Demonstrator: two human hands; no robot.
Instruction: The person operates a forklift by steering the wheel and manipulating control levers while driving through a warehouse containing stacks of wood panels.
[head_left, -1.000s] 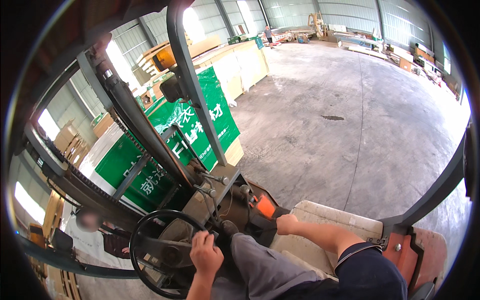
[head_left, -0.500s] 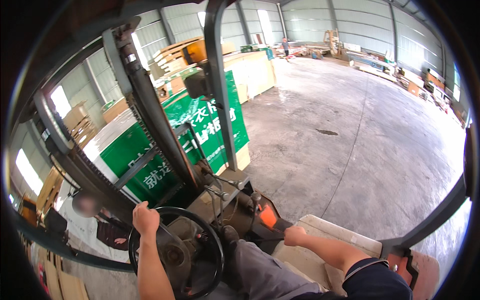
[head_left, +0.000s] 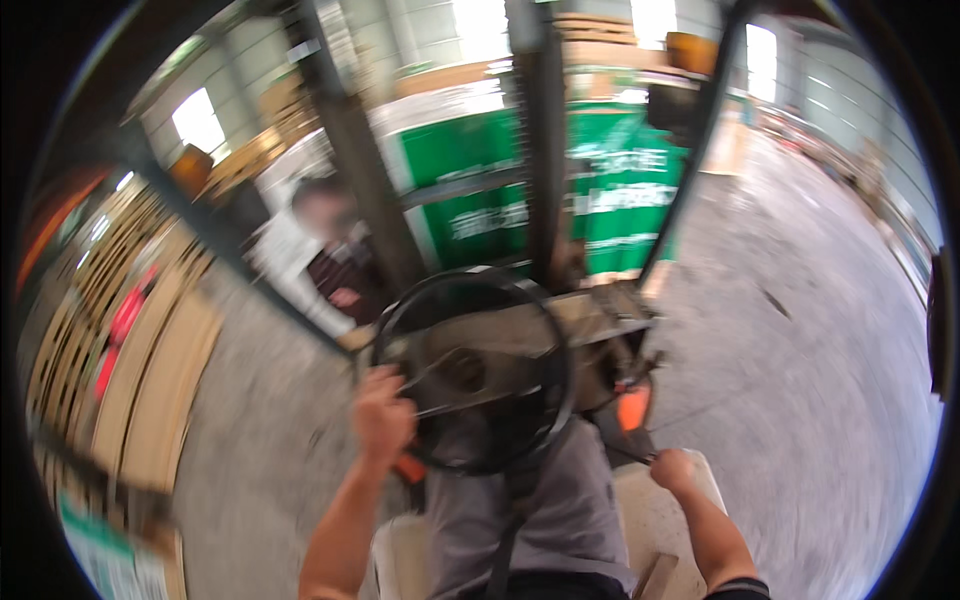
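Seen from the head camera, a person sits at the controls of a forklift inside a large warehouse, the whole frame smeared by motion blur. The left hand [head_left: 382,415] is closed around the left rim of the black steering wheel [head_left: 470,370], fingers wrapped over it. The right hand [head_left: 672,468] is curled shut low beside the seat, at the end of a dark lever [head_left: 625,440] that runs up toward an orange part [head_left: 633,408] just above the hand; blur hides whether the fingers actually clasp the lever.

Beyond the wheel, ahead of both hands, the dark mast uprights [head_left: 545,140] rise through the middle of the view, and past them stand stacked green crates [head_left: 600,200] with pale lettering. Ahead and to the left of the left hand, another person [head_left: 320,255] in a light top stands outside the cab frame.

The floor [head_left: 800,400] to the right of the right hand is bare grey concrete, with a small dark mark on it. To the left of the left hand, rows of tan wooden boards or pallets [head_left: 130,360] line the floor. Bright windows [head_left: 200,120] glow in the far wall under a corrugated metal roof. The driver's grey trousers [head_left: 540,520] fill the seat between the forearms.
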